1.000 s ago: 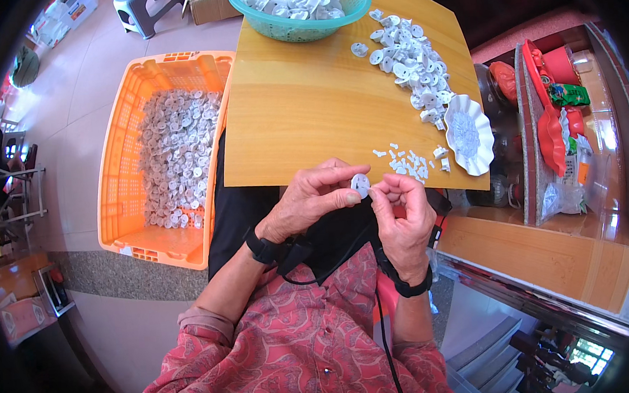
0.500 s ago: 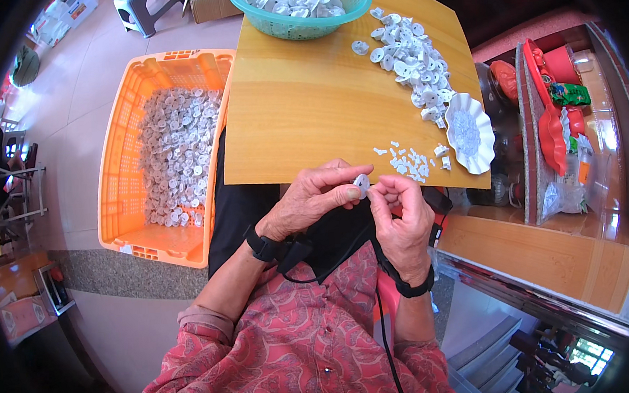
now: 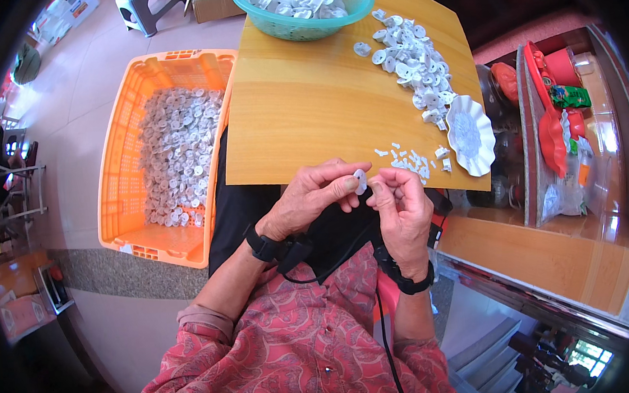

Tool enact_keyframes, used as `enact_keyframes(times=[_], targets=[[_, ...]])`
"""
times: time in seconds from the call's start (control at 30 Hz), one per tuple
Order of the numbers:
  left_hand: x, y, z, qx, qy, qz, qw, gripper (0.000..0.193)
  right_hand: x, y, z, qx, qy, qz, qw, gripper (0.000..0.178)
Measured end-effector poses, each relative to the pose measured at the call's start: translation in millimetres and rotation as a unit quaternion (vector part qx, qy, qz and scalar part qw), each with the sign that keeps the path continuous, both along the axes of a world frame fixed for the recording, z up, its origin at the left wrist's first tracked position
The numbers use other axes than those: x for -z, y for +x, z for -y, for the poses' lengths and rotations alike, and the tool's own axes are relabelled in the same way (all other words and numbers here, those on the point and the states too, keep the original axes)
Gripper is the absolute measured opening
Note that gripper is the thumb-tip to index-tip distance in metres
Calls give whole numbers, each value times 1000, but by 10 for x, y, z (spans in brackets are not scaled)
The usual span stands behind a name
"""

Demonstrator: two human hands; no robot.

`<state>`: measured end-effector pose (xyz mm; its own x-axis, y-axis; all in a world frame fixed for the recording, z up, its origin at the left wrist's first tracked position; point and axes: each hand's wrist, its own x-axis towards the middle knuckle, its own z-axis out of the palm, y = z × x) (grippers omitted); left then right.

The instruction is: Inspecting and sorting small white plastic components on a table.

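Observation:
My left hand point(image 3: 313, 196) pinches a small round white plastic part point(image 3: 360, 182) between thumb and fingers, just off the table's near edge. Close beside it, my right hand point(image 3: 404, 211) has its thumb and fingertips pressed together; whatever they hold is too small or hidden to name. On the table, just beyond my right hand, lie several tiny white plastic pieces point(image 3: 415, 163). A white scalloped dish point(image 3: 484, 163) of small clear pieces stands to their right. Farther back spreads a pile of white plastic parts point(image 3: 416, 64).
A teal basket point(image 3: 304, 28) of white parts stands at the far edge of the wooden table point(image 3: 302, 103). Left of the table, an orange crate point(image 3: 116, 187) holds many round parts. A grey stool point(image 3: 146, 12) is behind it; shelves point(image 3: 527, 133) are at the right.
My right hand has drawn slightly away from the round part. In my left hand, the part has turned to show more edge-on.

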<state>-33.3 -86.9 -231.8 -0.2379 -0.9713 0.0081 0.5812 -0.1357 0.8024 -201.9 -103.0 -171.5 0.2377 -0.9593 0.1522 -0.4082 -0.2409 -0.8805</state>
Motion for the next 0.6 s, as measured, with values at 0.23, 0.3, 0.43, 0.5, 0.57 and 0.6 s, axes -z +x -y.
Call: enact_keyframes(times=[0.23, 0.3, 0.43, 0.5, 0.57, 0.6], targets=[[-21, 0, -4, -4, 43, 6, 999, 34, 26, 10, 2, -12, -12, 2, 1000, 18], [-18, -5, 1, -2, 44, 4, 999, 34, 41, 16, -3, -7, -12, 1, 1000, 18], [-13, -14, 6, -8, 21, 12, 1000, 32, 26, 32, -17, -12, 4, -2, 1000, 16], [-8, -10, 4, -7, 14, 15, 1000, 31, -18, 49, -21, -16, -13, -23, 1000, 15], [-4, -3, 3, -2, 5, 23, 1000, 31, -59, 68, -29, -20, -29, -43, 998, 14], [-4, -1, 9, -1, 4, 23, 1000, 31, -77, 75, -32, -20, -28, -45, 998, 14]])
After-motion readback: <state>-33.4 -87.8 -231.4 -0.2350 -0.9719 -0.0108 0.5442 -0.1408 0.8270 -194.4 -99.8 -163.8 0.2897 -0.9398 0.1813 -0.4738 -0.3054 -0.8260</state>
